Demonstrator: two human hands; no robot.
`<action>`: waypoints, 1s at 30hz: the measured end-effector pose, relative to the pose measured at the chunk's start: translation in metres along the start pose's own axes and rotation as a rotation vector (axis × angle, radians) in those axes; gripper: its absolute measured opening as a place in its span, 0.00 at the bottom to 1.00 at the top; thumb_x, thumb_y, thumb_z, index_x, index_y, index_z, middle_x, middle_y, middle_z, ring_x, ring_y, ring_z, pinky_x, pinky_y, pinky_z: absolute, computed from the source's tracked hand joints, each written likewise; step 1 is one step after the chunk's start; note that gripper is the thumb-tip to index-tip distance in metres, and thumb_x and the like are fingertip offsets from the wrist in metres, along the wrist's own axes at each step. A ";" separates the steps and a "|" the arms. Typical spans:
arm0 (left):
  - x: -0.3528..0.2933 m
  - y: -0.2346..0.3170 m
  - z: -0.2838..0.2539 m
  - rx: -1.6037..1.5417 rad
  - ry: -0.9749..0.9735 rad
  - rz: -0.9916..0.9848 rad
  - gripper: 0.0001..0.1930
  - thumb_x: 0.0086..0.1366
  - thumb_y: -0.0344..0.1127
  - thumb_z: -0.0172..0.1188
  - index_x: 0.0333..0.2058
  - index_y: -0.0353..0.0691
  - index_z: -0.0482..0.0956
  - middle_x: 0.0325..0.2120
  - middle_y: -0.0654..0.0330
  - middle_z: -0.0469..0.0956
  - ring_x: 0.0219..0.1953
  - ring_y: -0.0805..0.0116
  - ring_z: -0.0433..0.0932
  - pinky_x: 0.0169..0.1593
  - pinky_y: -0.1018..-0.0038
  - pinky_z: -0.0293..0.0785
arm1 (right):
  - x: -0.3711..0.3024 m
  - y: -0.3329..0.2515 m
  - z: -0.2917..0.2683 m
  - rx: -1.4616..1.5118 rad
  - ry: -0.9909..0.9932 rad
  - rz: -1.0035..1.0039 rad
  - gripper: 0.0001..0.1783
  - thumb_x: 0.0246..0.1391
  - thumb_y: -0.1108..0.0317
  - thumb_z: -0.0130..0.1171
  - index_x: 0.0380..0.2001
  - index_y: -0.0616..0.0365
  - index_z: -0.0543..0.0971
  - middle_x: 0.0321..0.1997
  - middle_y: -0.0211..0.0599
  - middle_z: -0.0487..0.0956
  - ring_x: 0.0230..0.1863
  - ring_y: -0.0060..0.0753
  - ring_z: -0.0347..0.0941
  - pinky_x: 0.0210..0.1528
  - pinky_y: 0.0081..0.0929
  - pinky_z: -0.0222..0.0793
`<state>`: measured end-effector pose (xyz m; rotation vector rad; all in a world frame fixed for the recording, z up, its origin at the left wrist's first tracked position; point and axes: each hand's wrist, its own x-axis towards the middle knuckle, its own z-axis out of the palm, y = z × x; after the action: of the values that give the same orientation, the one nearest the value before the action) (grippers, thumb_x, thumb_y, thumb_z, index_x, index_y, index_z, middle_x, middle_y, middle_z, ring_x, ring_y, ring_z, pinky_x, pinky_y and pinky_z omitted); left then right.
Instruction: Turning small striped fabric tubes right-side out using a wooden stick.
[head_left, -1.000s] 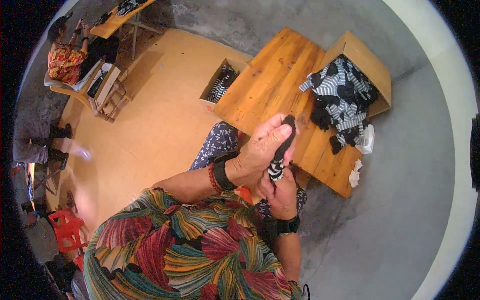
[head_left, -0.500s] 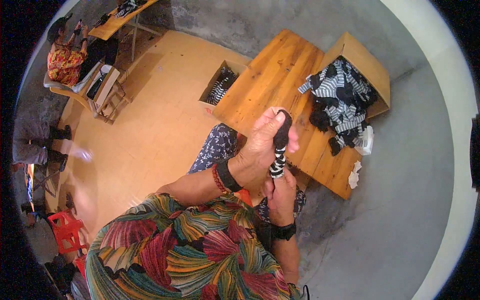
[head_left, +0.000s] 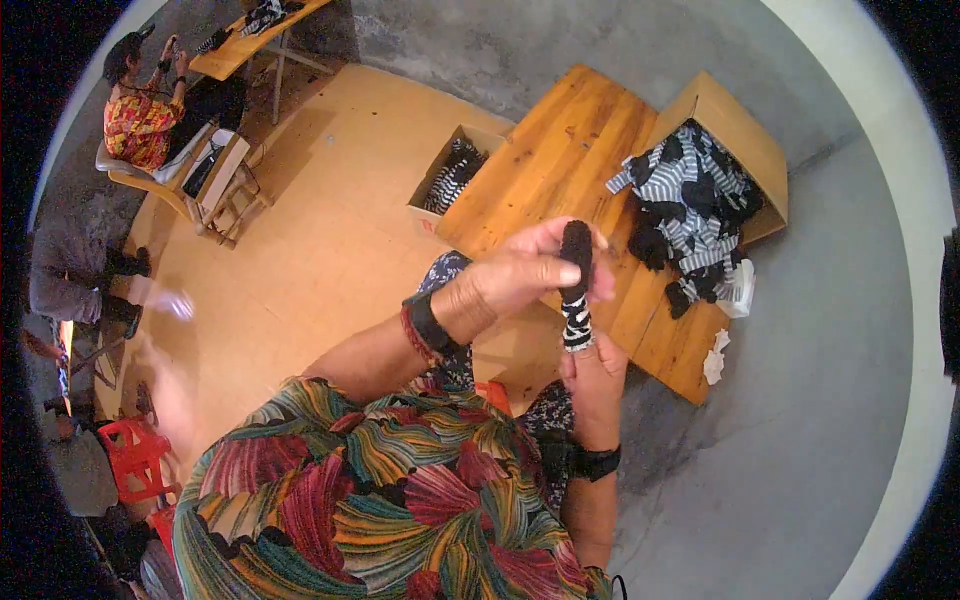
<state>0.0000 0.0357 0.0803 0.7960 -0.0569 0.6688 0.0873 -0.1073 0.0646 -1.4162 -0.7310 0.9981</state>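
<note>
A narrow black knitted sock [head_left: 575, 262] with a black-and-white patterned lower part stands roughly upright between my hands, above the near edge of the table. My left hand [head_left: 525, 278] is closed round the black upper part, its thumb pressed on the near side and its other fingers behind. Below it, my right hand [head_left: 597, 378] pinches the patterned end, thumb uppermost; most of its fingers are hidden. Beyond my hands, a heap of grey-and-black striped knitwear [head_left: 690, 195] spills out of a tipped cardboard box [head_left: 765, 170].
The wooden table [head_left: 550, 140] runs out ahead of me against a grey wall. At its left side a smaller carton [head_left: 430, 205] holds striped pieces. White crumpled paper [head_left: 715, 357] lies at the right edge. A seated person [head_left: 140, 125] works at another table, far left; a red stool [head_left: 137, 458] stands lower left.
My left thumb has slid down from the sock's tip to its side, so more of the black end shows. Both hands have shifted a little right, still holding the sock.
</note>
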 end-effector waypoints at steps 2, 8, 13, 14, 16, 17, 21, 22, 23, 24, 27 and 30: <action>0.006 0.010 0.003 -0.088 -0.005 -0.039 0.16 0.55 0.43 0.55 0.36 0.38 0.66 0.30 0.51 0.74 0.33 0.60 0.76 0.39 0.69 0.71 | 0.000 -0.006 -0.007 -0.064 -0.095 0.015 0.11 0.54 0.63 0.47 0.24 0.58 0.70 0.13 0.21 0.62 0.13 0.12 0.53 0.15 0.10 0.46; 0.015 -0.006 0.007 -0.073 -0.004 0.019 0.13 0.58 0.44 0.51 0.30 0.38 0.66 0.24 0.49 0.75 0.28 0.57 0.77 0.34 0.69 0.74 | -0.001 0.005 -0.012 0.008 -0.020 0.011 0.12 0.54 0.62 0.46 0.24 0.59 0.69 0.12 0.22 0.61 0.13 0.13 0.53 0.14 0.12 0.46; 0.017 -0.027 0.022 -0.214 0.186 0.147 0.12 0.60 0.43 0.48 0.31 0.39 0.65 0.18 0.54 0.73 0.17 0.64 0.72 0.22 0.74 0.70 | -0.009 0.015 0.003 0.146 0.057 0.117 0.12 0.53 0.61 0.47 0.23 0.58 0.67 0.10 0.23 0.59 0.09 0.17 0.50 0.12 0.16 0.47; 0.017 -0.028 0.025 -0.217 0.185 0.149 0.12 0.60 0.43 0.48 0.31 0.39 0.65 0.18 0.54 0.73 0.17 0.64 0.72 0.22 0.74 0.70 | -0.010 0.016 0.009 0.280 0.067 0.141 0.11 0.53 0.62 0.47 0.24 0.59 0.67 0.09 0.24 0.59 0.09 0.18 0.51 0.12 0.17 0.47; 0.016 -0.029 0.028 -0.211 0.196 0.132 0.12 0.60 0.44 0.47 0.31 0.40 0.65 0.13 0.60 0.70 0.12 0.71 0.67 0.16 0.80 0.65 | -0.010 0.015 0.013 0.351 0.040 0.148 0.11 0.53 0.62 0.47 0.25 0.59 0.67 0.09 0.25 0.59 0.08 0.18 0.51 0.12 0.18 0.47; 0.012 -0.031 0.029 -0.210 0.194 0.131 0.12 0.60 0.44 0.47 0.31 0.40 0.65 0.13 0.60 0.70 0.12 0.71 0.67 0.16 0.80 0.65 | -0.010 0.014 0.014 0.427 0.014 0.155 0.11 0.53 0.62 0.48 0.25 0.59 0.67 0.09 0.25 0.59 0.08 0.18 0.51 0.12 0.18 0.47; 0.001 -0.034 0.029 -0.020 0.235 0.074 0.13 0.59 0.44 0.49 0.31 0.41 0.64 0.11 0.64 0.65 0.10 0.75 0.63 0.15 0.81 0.61 | -0.007 0.004 0.007 0.414 -0.091 0.216 0.13 0.53 0.59 0.48 0.25 0.59 0.68 0.09 0.25 0.59 0.08 0.18 0.51 0.12 0.18 0.48; -0.002 -0.033 0.027 0.011 0.254 0.055 0.13 0.59 0.44 0.50 0.31 0.41 0.64 0.11 0.64 0.65 0.11 0.75 0.63 0.15 0.81 0.61 | -0.007 0.002 0.010 0.417 -0.092 0.218 0.13 0.53 0.59 0.48 0.25 0.59 0.68 0.09 0.25 0.59 0.08 0.18 0.51 0.12 0.18 0.48; -0.004 -0.032 0.026 0.042 0.273 0.037 0.13 0.58 0.44 0.51 0.31 0.41 0.64 0.11 0.64 0.65 0.11 0.75 0.63 0.15 0.80 0.61 | -0.007 -0.001 0.014 0.459 -0.097 0.252 0.13 0.53 0.59 0.48 0.25 0.58 0.68 0.09 0.25 0.59 0.08 0.18 0.50 0.12 0.18 0.48; -0.005 -0.030 0.025 0.042 0.272 0.036 0.13 0.58 0.44 0.51 0.31 0.41 0.64 0.11 0.64 0.65 0.11 0.75 0.63 0.15 0.80 0.61 | -0.006 -0.003 0.016 0.498 -0.099 0.282 0.13 0.53 0.58 0.48 0.25 0.58 0.69 0.09 0.24 0.59 0.08 0.18 0.50 0.12 0.18 0.48; -0.005 -0.026 0.023 0.013 0.241 0.001 0.13 0.57 0.43 0.52 0.32 0.41 0.64 0.12 0.64 0.67 0.12 0.74 0.66 0.17 0.80 0.63 | -0.007 0.004 0.012 0.572 -0.133 0.333 0.13 0.54 0.59 0.47 0.24 0.58 0.69 0.09 0.24 0.59 0.08 0.17 0.50 0.12 0.17 0.47; 0.003 -0.016 0.010 -0.033 0.057 -0.105 0.12 0.58 0.41 0.51 0.33 0.38 0.65 0.19 0.58 0.72 0.20 0.67 0.73 0.25 0.74 0.71 | -0.007 0.003 0.002 0.222 -0.026 0.233 0.12 0.54 0.62 0.46 0.23 0.58 0.69 0.10 0.23 0.59 0.09 0.15 0.50 0.12 0.15 0.47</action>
<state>0.0136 0.0226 0.0786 0.7425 0.0251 0.5893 0.0822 -0.1129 0.0627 -1.3150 -0.4635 1.2402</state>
